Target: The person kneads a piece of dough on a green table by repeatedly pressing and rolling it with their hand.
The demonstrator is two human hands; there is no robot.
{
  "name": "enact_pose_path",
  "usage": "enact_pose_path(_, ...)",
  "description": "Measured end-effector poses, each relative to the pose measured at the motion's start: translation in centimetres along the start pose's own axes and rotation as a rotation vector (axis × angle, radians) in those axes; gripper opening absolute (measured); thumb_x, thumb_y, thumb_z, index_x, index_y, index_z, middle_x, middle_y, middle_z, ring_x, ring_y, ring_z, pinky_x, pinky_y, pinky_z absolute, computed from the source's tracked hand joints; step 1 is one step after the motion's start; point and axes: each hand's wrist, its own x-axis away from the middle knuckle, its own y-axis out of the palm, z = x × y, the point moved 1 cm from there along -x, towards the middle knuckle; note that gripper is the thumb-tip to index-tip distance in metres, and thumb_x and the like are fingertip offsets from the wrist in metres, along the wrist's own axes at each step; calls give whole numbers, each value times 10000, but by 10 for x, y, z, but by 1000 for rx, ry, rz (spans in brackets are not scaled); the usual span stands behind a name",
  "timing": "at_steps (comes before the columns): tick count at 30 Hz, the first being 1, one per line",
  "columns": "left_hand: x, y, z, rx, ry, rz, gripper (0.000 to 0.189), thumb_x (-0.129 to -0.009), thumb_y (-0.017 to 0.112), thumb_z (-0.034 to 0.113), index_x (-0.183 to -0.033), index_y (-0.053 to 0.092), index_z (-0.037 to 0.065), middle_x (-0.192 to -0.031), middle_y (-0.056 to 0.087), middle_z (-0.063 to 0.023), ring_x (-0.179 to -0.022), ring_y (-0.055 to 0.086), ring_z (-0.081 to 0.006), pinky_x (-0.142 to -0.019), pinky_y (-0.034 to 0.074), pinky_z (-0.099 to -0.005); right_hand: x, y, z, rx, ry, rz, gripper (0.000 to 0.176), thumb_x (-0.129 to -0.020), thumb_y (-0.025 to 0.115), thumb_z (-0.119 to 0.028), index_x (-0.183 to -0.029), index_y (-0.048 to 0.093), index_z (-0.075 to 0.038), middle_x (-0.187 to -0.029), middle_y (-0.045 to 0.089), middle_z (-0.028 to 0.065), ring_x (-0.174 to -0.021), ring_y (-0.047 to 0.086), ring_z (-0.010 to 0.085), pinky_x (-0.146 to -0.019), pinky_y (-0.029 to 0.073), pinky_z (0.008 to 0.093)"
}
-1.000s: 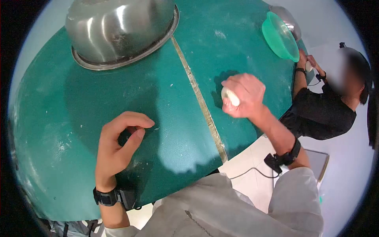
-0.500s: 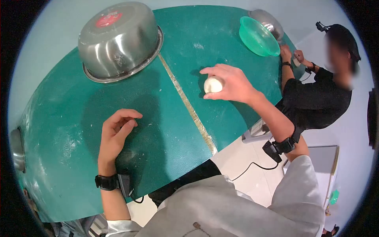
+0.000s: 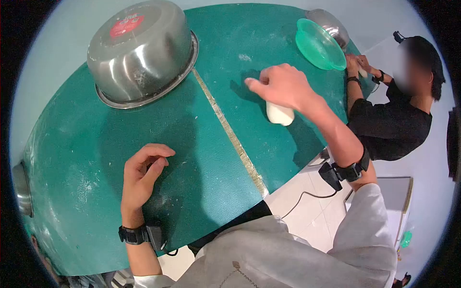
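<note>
My right hand (image 3: pixel 288 86) is over a piece of white dough (image 3: pixel 280 114), on the right part of the green table (image 3: pixel 225 158). Its fingers curl down over the dough's far end, and the thumb points left. The near end of the dough shows below the palm; the rest is hidden. My left hand (image 3: pixel 144 175) rests above the table on the left, fingers loosely curled in toward the thumb, with nothing seen in them. A big upturned steel bowl (image 3: pixel 144 57) stands beyond it.
A green plastic basin (image 3: pixel 319 45) and another steel bowl (image 3: pixel 329 26) are at the far right. A person in black (image 3: pixel 391 117) works there, hands at the table edge. A metal strip (image 3: pixel 230 132) crosses the table. Another steel bowl (image 3: pixel 21 189) sits at the left edge.
My right hand has turned from gripping the dough sideways to palm down over it. The dough now shows as a longer piece below the palm. My left hand keeps its curl.
</note>
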Motion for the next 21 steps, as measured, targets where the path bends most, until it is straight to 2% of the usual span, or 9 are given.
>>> enact_pose_path(2, -1, 1, 0, 3, 5, -9, 217, -938, 553, -72, -1094, 679, 11, -1149, 672, -80, -1021, 618, -146, -900, 478, -279, 1, 12, -10, 309, -40, 87, 548, -938, 534, -519, -764, 749, -45, -689, 687, 188, -720, 697, 375, -667, 548, 483)
enact_pose_path(6, -4, 3, 4, -13, 13, 3, 199, -937, 564, -64, -1077, 684, 11, -1129, 683, -86, -987, 625, -148, -866, 482, -272, -25, 29, 7, 227, -124, -4, 562, -927, 534, -525, -726, 740, -43, -680, 681, 200, -718, 694, 378, -665, 549, 479)
enact_pose_path(8, -4, 5, 4, -6, 5, 17, 193, -937, 570, -60, -1073, 685, 12, -1123, 688, -86, -972, 627, -147, -855, 482, -269, -43, 36, 22, -240, 168, 19, 572, -916, 507, -546, -778, 767, -56, -786, 705, 256, -829, 706, 439, -764, 564, 537)
enact_pose_path(9, -6, 7, 4, -2, 4, 12, 190, -936, 576, -56, -1075, 686, 14, -1122, 690, -86, -960, 626, -145, -847, 483, -268, -51, 39, 18, -244, 156, 4, 572, -916, 507, -546, -778, 767, -56, -786, 705, 256, -829, 706, 439, -764, 564, 537)
enact_pose_path(11, -8, 3, 9, -40, -13, -1, 187, -936, 582, -52, -1077, 686, 15, -1122, 692, -86, -948, 626, -143, -840, 484, -267, -60, 45, -2, 16, 101, 246, 542, -907, 510, -510, -764, 763, -52, -794, 705, 259, -807, 700, 451, -763, 560, 541)
enact_pose_path(12, -8, 3, 9, -29, -12, -9, 188, -939, 582, -51, -1080, 686, 16, -1123, 691, -85, -951, 622, -140, -841, 483, -266, -61, 42, -8, 35, 71, 251, 511, -894, 518, -499, -780, 770, -69, -800, 708, 256, -803, 699, 453, -763, 558, 538)
enact_pose_path(15, -9, 7, 9, -31, 14, -25, 193, -941, 580, -53, -1088, 684, 17, -1126, 687, -81, -964, 615, -135, -851, 480, -265, -65, 48, -5, 71, 45, 419, 471, -898, 522, -485, -748, 756, -104, -734, 703, 191, -740, 680, 420, -687, 537, 497)
enact_pose_path(17, -5, 8, 9, -45, 16, -19, 197, -941, 579, -56, -1093, 683, 16, -1128, 685, -78, -974, 611, -133, -859, 477, -266, -59, 42, -2, 10, 80, 429, 462, -903, 514, -485, -780, 765, -117, -714, 693, 189, -748, 678, 420, -701, 539, 498)
enact_pose_path(21, -1, 3, 6, -37, 23, -4, 188, -951, 565, -51, -1093, 676, 3, -1148, 678, -73, -975, 594, -129, -875, 472, -272, -40, 35, 17, -228, 135, 230, 486, -916, 510, -513, -854, 777, -113, -826, 723, 144, -846, 698, 336, -783, 533, 455)
